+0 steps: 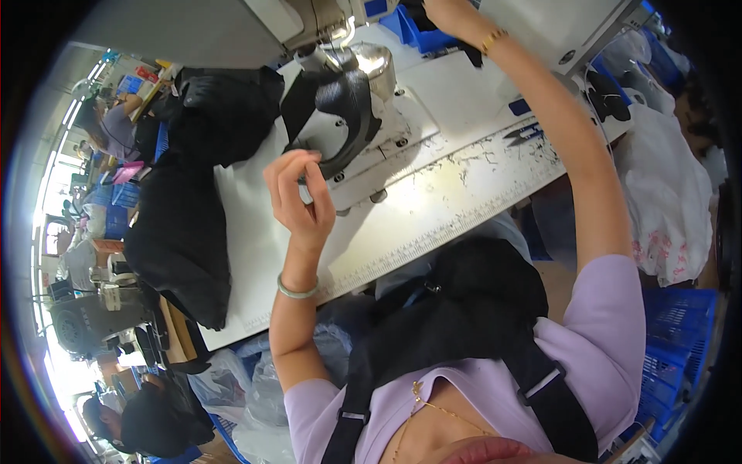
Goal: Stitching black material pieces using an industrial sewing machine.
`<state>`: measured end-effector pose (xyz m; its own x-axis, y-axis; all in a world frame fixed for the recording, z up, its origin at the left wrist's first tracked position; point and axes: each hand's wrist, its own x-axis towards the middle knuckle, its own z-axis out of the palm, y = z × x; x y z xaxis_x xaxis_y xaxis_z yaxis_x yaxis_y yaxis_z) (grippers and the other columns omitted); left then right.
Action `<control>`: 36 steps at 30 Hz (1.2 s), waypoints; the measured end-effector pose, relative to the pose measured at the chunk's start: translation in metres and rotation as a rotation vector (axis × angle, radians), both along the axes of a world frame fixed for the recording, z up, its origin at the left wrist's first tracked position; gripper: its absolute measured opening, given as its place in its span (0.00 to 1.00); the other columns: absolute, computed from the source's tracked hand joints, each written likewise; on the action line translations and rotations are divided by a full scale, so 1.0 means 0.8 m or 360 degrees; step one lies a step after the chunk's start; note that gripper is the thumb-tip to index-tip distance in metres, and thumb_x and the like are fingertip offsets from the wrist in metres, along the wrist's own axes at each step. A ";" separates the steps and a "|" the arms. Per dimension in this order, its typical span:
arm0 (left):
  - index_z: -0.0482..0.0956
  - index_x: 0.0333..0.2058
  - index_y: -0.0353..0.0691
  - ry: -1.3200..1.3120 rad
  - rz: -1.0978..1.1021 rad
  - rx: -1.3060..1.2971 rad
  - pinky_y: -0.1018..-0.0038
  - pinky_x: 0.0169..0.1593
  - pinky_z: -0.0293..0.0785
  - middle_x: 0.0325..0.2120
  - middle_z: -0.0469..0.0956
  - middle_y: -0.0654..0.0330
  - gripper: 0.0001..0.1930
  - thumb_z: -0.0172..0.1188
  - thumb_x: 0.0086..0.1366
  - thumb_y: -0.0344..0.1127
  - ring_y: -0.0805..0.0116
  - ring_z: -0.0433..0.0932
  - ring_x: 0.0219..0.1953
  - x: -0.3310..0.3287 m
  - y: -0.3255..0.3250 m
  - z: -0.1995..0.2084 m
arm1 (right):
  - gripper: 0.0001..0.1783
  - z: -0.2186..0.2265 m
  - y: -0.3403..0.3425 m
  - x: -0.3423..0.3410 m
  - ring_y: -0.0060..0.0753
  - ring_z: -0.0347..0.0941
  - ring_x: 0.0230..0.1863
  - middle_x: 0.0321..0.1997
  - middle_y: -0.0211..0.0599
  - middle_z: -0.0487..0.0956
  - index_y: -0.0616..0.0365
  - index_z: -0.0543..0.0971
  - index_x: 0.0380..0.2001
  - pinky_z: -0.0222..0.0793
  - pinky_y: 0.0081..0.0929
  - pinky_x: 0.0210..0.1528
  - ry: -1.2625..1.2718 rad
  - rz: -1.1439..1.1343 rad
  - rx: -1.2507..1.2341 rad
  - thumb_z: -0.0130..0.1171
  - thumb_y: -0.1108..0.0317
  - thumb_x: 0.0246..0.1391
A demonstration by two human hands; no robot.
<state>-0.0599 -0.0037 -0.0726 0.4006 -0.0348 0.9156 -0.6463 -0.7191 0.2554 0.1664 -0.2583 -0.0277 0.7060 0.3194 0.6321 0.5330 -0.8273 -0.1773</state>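
My left hand point(300, 197) is closed in a pinch, its fingertips on the near end of a curved black piece point(357, 124) that looks like leather or stiff cloth. This piece loops round at the head of a sewing machine point(325, 58), partly hiding the needle area. At the top edge, my right hand point(456, 17) reaches to a blue bin point(410, 35) with dark pieces in it. Its fingers are mostly cut off or hidden there, so what they hold cannot be made out.
Black cloth point(185, 216) is heaped along the left of the white table point(263, 255). Thread snips point(522, 135) and thread scraps lie on the right. A white plastic bag point(661, 193) hangs beyond my right arm, above blue crates point(676, 332). Other people sit far left.
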 end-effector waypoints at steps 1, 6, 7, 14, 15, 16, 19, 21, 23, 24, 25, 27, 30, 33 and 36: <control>0.72 0.32 0.33 -0.0023 0.0014 0.0021 0.72 0.39 0.65 0.29 0.76 0.55 0.07 0.51 0.54 0.18 0.60 0.72 0.32 -0.002 0.003 0.000 | 0.09 -0.001 0.010 -0.008 0.59 0.73 0.27 0.25 0.64 0.73 0.73 0.67 0.30 0.69 0.43 0.30 0.0003 0.0040 -0.0025 0.40 0.75 0.53; 0.74 0.33 0.35 -0.0304 0.0144 0.0134 0.72 0.43 0.67 0.35 0.76 0.55 0.10 0.53 0.51 0.19 0.58 0.74 0.38 -0.006 -0.004 0.008 | 0.12 -0.102 -0.001 -0.067 0.61 0.72 0.41 0.38 0.62 0.72 0.67 0.67 0.41 0.72 0.49 0.40 0.0424 -0.0401 -0.0194 0.43 0.73 0.55; 0.74 0.33 0.35 -0.0294 0.0148 0.0126 0.72 0.43 0.67 0.35 0.76 0.55 0.10 0.53 0.51 0.19 0.58 0.74 0.38 -0.010 -0.007 0.005 | 0.12 -0.110 -0.005 -0.073 0.61 0.72 0.41 0.38 0.62 0.72 0.67 0.67 0.41 0.72 0.49 0.40 0.0432 -0.0398 -0.0204 0.43 0.73 0.55; 0.75 0.35 0.34 -0.0053 -0.0516 0.1012 0.67 0.43 0.73 0.39 0.75 0.53 0.14 0.59 0.46 0.26 0.59 0.76 0.42 -0.035 -0.056 -0.034 | 0.38 -0.119 -0.011 -0.101 0.58 0.63 0.52 0.50 0.59 0.64 0.59 0.55 0.59 0.61 0.43 0.55 0.0515 -0.0177 -0.0024 0.58 0.63 0.48; 0.74 0.36 0.32 0.0120 -0.0593 0.1066 0.66 0.45 0.72 0.40 0.74 0.52 0.15 0.60 0.46 0.26 0.57 0.75 0.43 -0.030 -0.066 -0.040 | 0.42 -0.120 -0.017 -0.101 0.56 0.61 0.54 0.52 0.58 0.63 0.58 0.52 0.62 0.59 0.41 0.58 0.0531 -0.0135 -0.0035 0.60 0.60 0.46; 0.74 0.36 0.32 0.0133 -0.0584 0.1056 0.66 0.45 0.72 0.40 0.74 0.52 0.15 0.60 0.46 0.26 0.57 0.75 0.43 -0.023 -0.073 -0.047 | 0.42 -0.120 -0.026 -0.101 0.56 0.61 0.54 0.52 0.58 0.63 0.58 0.52 0.62 0.59 0.41 0.58 0.0541 -0.0123 -0.0044 0.60 0.60 0.46; 0.71 0.42 0.31 0.0603 -0.0510 0.0970 0.66 0.48 0.70 0.45 0.71 0.49 0.20 0.60 0.47 0.25 0.53 0.72 0.46 -0.001 -0.093 -0.064 | 0.45 -0.116 -0.056 -0.107 0.53 0.58 0.59 0.59 0.56 0.59 0.58 0.51 0.63 0.56 0.37 0.60 0.0558 0.0242 0.0193 0.62 0.59 0.45; 0.68 0.45 0.30 0.0707 -0.0336 0.0702 0.65 0.51 0.68 0.48 0.67 0.46 0.22 0.58 0.49 0.23 0.49 0.70 0.49 0.011 -0.112 -0.068 | 0.47 -0.103 -0.073 -0.129 0.50 0.55 0.63 0.63 0.54 0.55 0.58 0.52 0.63 0.54 0.34 0.62 0.0552 0.0455 0.0263 0.64 0.58 0.43; 0.64 0.49 0.28 0.0777 -0.0252 0.0744 0.63 0.53 0.66 0.50 0.64 0.43 0.24 0.56 0.52 0.24 0.48 0.67 0.52 0.027 -0.124 -0.070 | 0.47 -0.101 -0.081 -0.159 0.52 0.52 0.64 0.64 0.54 0.54 0.59 0.53 0.62 0.53 0.34 0.63 0.0596 0.0402 0.0239 0.65 0.57 0.44; 0.62 0.52 0.29 0.0744 -0.0141 0.0692 0.62 0.53 0.65 0.52 0.62 0.43 0.27 0.57 0.52 0.25 0.47 0.66 0.53 0.037 -0.128 -0.071 | 0.46 -0.104 -0.083 -0.172 0.55 0.54 0.62 0.62 0.57 0.55 0.63 0.53 0.61 0.55 0.38 0.61 0.0493 0.0365 0.0157 0.64 0.56 0.44; 0.59 0.54 0.30 0.0708 -0.0044 0.0638 0.61 0.54 0.65 0.54 0.60 0.43 0.29 0.57 0.53 0.25 0.46 0.64 0.53 0.049 -0.134 -0.071 | 0.46 -0.107 -0.087 -0.183 0.59 0.57 0.60 0.60 0.60 0.57 0.67 0.54 0.60 0.57 0.41 0.59 0.0389 0.0314 0.0072 0.64 0.54 0.45; 0.54 0.57 0.28 0.0818 -0.0046 0.0588 0.59 0.55 0.63 0.55 0.58 0.39 0.32 0.56 0.53 0.26 0.42 0.63 0.53 0.074 -0.144 -0.067 | 0.45 -0.113 -0.087 -0.203 0.57 0.59 0.57 0.58 0.59 0.58 0.67 0.55 0.59 0.59 0.42 0.57 0.0312 0.0152 -0.0068 0.63 0.53 0.46; 0.54 0.57 0.25 0.0623 0.0116 0.0614 0.55 0.56 0.61 0.54 0.57 0.31 0.33 0.54 0.52 0.26 0.35 0.64 0.50 0.116 -0.155 -0.068 | 0.40 -0.129 -0.088 -0.208 0.54 0.63 0.52 0.55 0.56 0.61 0.69 0.57 0.58 0.63 0.41 0.53 0.0414 -0.0061 -0.0249 0.60 0.56 0.49; 0.53 0.57 0.25 0.0676 0.0054 0.0564 0.57 0.57 0.60 0.54 0.57 0.31 0.32 0.52 0.53 0.27 0.36 0.63 0.52 0.143 -0.170 -0.082 | 0.34 -0.150 -0.090 -0.185 0.52 0.66 0.47 0.51 0.55 0.63 0.72 0.58 0.55 0.66 0.38 0.49 0.0305 0.0018 -0.0117 0.57 0.61 0.52; 0.53 0.57 0.25 0.0777 -0.0115 0.0518 0.60 0.59 0.59 0.56 0.54 0.31 0.32 0.51 0.54 0.28 0.38 0.60 0.56 0.151 -0.185 -0.085 | 0.31 -0.154 -0.088 -0.160 0.54 0.67 0.46 0.48 0.55 0.63 0.75 0.59 0.54 0.68 0.34 0.47 0.0383 0.0079 0.0056 0.54 0.64 0.54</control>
